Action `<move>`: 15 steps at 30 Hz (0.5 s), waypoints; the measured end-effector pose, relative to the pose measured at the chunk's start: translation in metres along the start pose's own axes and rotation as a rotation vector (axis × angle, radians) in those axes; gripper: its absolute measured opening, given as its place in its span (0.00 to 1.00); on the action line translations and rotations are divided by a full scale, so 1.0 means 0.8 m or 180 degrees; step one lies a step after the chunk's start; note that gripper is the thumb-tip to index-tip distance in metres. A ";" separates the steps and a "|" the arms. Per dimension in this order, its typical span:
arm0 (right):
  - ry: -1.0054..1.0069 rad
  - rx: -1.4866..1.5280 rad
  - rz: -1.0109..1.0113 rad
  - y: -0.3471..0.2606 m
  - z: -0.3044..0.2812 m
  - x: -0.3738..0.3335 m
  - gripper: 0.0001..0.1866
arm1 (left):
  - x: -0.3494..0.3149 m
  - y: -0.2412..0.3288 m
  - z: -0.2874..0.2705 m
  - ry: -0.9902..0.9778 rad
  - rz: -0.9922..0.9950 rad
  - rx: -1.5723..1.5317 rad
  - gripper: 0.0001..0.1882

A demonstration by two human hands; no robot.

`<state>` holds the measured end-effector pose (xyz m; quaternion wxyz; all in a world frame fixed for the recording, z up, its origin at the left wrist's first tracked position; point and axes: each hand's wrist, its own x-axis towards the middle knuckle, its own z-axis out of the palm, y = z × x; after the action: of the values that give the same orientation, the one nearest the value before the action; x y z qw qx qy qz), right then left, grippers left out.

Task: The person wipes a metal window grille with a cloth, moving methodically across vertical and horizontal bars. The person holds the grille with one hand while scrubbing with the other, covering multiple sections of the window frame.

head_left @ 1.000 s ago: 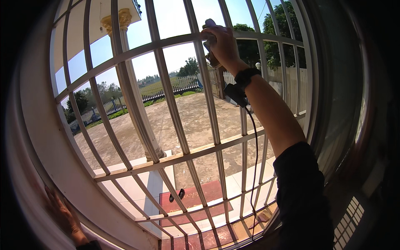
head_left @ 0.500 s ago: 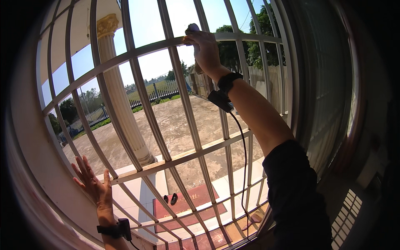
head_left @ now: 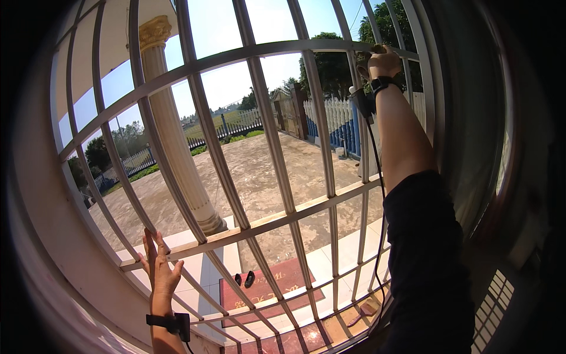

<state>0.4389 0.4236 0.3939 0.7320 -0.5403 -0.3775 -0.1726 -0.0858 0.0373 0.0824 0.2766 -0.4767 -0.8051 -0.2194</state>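
In front of me stands a metal window grille (head_left: 277, 153) of upright bars and cross rails. My right hand (head_left: 385, 59) is raised at the far right, closed around the upper rail (head_left: 265, 49). A dark brownish crumpled cloth (head_left: 363, 61) shows between its fingers and the metal; the palm and most of the cloth are hidden. Low on the left, my left hand (head_left: 163, 272) is raised by the lower rail (head_left: 236, 236), its fingers apart and holding nothing. Its fingertips are against or very near a bar; contact is hard to tell.
A black cable (head_left: 379, 236) hangs from the device on my right wrist. The white window frame (head_left: 35, 177) curves along the left, and a glass pane (head_left: 466, 118) lies right. Beyond the bars are a column (head_left: 177, 135), a red doormat (head_left: 268, 289) and dark shoes (head_left: 249, 279).
My right hand has moved right along the upper rail with the cloth. My left hand has shifted right and slightly down, its fingers less spread. The view has moved slightly.
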 end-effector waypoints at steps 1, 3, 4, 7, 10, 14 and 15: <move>-0.0214 -0.0131 0.0379 0.014 -0.006 0.011 0.19 | -0.001 -0.001 0.001 0.0040 0.0063 -0.0235 0.57; -0.0162 0.0470 0.0037 0.028 -0.006 0.018 0.16 | 0.001 -0.003 0.001 -0.0348 0.0044 -0.0675 0.52; 0.0061 0.0282 -0.0383 0.032 -0.004 0.014 0.15 | 0.001 -0.002 0.001 -0.0346 0.0001 -0.0648 0.51; 0.0663 0.0820 -0.0967 0.020 0.007 -0.020 0.12 | 0.003 0.002 -0.001 -0.0198 0.0105 -0.0697 0.48; 0.0801 0.0942 -0.1281 -0.003 0.012 -0.062 0.12 | -0.002 0.008 -0.002 -0.0120 0.0114 -0.0597 0.46; 0.1096 0.1078 -0.2517 -0.012 -0.014 -0.057 0.11 | -0.004 0.020 0.003 0.0161 -0.0002 -0.0593 0.37; 0.1104 0.1027 -0.2059 -0.008 -0.021 -0.046 0.10 | -0.003 0.023 0.006 0.0166 -0.0080 -0.0607 0.35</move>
<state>0.4169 0.4005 0.3688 0.7682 -0.2346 -0.4211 -0.4213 -0.0695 0.0470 0.0786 0.2481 -0.4848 -0.7789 -0.3108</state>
